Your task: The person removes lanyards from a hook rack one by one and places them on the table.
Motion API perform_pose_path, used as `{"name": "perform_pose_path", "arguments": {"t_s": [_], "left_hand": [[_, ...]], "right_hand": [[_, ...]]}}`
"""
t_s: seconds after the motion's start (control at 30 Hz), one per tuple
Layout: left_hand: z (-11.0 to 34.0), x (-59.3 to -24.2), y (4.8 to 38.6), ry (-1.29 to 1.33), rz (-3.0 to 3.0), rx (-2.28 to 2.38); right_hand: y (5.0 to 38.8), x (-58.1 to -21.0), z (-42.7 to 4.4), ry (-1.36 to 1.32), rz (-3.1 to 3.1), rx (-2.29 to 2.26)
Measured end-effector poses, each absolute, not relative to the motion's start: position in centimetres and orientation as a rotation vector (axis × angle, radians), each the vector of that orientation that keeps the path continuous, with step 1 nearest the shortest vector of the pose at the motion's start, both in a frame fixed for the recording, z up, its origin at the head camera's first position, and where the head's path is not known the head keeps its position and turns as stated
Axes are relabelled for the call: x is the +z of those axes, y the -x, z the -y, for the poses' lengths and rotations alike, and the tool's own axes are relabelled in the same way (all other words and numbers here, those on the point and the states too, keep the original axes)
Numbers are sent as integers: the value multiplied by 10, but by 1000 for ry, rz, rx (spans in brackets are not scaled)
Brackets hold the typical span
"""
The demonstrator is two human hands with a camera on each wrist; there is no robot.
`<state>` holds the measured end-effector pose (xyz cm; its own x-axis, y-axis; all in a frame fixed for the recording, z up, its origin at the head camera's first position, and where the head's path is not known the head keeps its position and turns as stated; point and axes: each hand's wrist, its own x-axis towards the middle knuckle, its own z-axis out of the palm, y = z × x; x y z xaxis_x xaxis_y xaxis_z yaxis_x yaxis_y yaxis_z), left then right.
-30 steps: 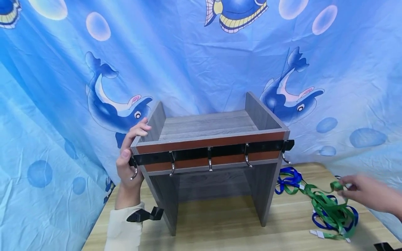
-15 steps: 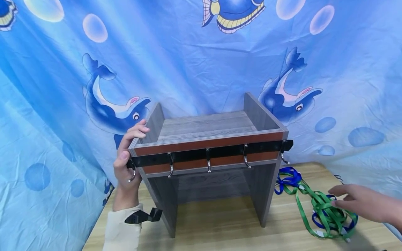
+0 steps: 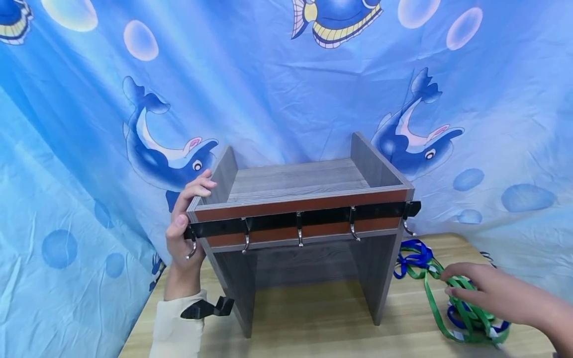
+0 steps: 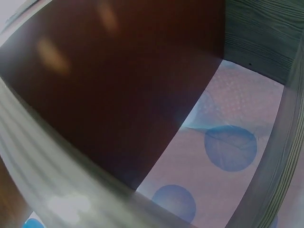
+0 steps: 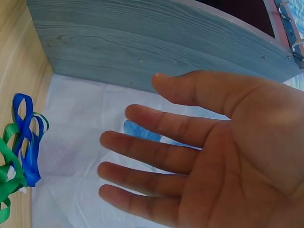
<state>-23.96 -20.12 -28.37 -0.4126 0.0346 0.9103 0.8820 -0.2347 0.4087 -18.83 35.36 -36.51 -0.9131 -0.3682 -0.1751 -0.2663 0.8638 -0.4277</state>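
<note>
A small grey wooden shelf (image 3: 297, 181) stands on the table, with a black hook rail (image 3: 273, 220) across its brown front. My left hand (image 3: 184, 226) grips the shelf's front left corner, its thumb at the rail's end and its fingers over the side panel. To the right lies a heap of green ribbons (image 3: 465, 318) mixed with blue, with white tags on them. Over this heap my right hand (image 3: 492, 293) is held with fingers extended; the right wrist view shows the palm (image 5: 247, 156) bare. A bunch of blue ribbons (image 3: 418, 253) lies just behind, near the shelf's right leg.
Several silver hooks (image 3: 300, 236) stick out from the rail. Behind the table (image 3: 313, 318) hangs a blue cloth (image 3: 286, 109) printed with dolphins and fish. A black strap (image 3: 206, 308) juts from the left sleeve.
One second ago my right hand pinched a green ribbon; it has let go, and the ribbon lies in a loop at the heap's left. The hand has since moved left. The left hand stays put.
</note>
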Motion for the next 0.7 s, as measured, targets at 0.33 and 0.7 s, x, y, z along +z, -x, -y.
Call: {"name": "perform_pose_path", "arguments": {"t_s": [0.33,0.7], "left_hand": [[209,-285,229,1130,1413,-1718],[220,-276,212,1125,1601,-1710]], "right_hand": [[187,-371,-348,553,-2961,-555],[204,-378,-329,555,-3185,-589]]}}
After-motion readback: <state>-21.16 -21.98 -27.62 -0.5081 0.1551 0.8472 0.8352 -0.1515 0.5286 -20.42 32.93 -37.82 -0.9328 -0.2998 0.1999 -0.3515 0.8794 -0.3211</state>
